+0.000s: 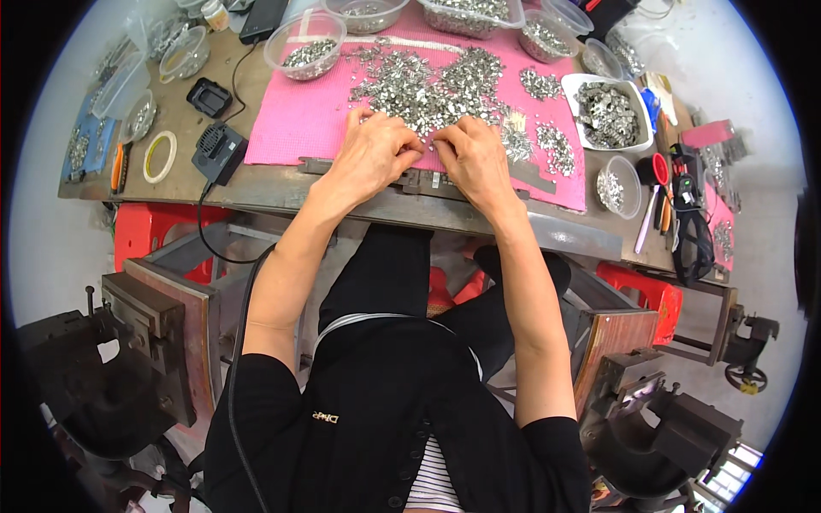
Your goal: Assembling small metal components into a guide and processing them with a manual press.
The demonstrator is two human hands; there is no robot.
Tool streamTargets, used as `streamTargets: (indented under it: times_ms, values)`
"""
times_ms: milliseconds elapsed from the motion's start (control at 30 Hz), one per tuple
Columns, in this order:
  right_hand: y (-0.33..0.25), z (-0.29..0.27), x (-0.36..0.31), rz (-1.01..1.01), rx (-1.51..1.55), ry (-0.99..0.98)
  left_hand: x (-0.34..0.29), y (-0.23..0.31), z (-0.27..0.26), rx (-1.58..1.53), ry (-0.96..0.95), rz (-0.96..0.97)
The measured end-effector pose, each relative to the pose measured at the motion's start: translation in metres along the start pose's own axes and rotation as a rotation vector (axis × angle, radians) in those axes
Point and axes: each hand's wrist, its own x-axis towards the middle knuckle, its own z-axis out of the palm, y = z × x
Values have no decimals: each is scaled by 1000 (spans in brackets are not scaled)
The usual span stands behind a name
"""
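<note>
A: ok, closest stuff first, what's happening at the front of that bench (282,196)?

B: there's a dark metal fixture (433,182) along the near edge, with both hands right by it. My read is tiny pieces are being sorted by fingertip, and the next move calls for a light, precise pinch, no muscle

A: how are the hands posed?

B: backs up, forearms reaching from below and angling inward. Left hand (376,152) is curled with thumb and fingertips almost together, right hand (472,158) mirrors it in a small pinch, tips just beside the left's. Might be a piece in either one, but it's too small for me to tell

A: and the pieces?

B: loose silvery metal pieces (428,96) spread on the pink mat (286,128) just past the fingertips, a white tray (568,90) of more to the right, then clear tubs (472,32) farthest back
</note>
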Motion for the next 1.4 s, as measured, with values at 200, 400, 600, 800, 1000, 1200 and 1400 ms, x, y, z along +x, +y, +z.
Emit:
streamTargets:
  times_ms: [200,400,600,800,1000,1200,1400]
  values:
    - [1,4,4,2,-8,1,6,4,-4,30,-72,-1]
    - [0,-15,-3,294,357,-42,5,1,-3,-14,-72,-15]
    - [9,-20,-7,226,300,-64,7,3,-3,-38,-109,-69]
    - [10,-28,0,165,265,-188,4,0,-3,-36,-65,-10]
    - [11,-30,0,55,199,-243,6,2,-3,-46,-81,-42]
    - [17,-35,-8,25,120,-202,7,10,2,-4,-64,-35]
    - [11,-62,-45,394,449,-34,-3,44,26,-127,70,79]
